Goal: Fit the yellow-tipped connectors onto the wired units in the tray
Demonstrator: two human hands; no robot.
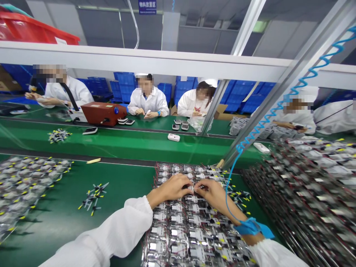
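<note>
My left hand (169, 187) and my right hand (211, 196) meet above a dense block of small silver battery cells (191, 230) with red and black wires, laid in rows on the green workbench (61, 207). The fingertips of both hands pinch something small among the cells, mostly hidden by my fingers. It looks like a thin wire or tab. A blue antistatic wrist strap (251, 227) circles my right wrist, and its blue coiled cord (289, 100) rises to the upper right.
Large batches of cells (314, 185) fill the right side, with more (25, 181) at the left. A small bundle of wired connectors (93, 198) lies near my left arm. A metal frame (250, 100) stands beyond, with a green conveyor belt (116, 142) and several co-workers in white past it.
</note>
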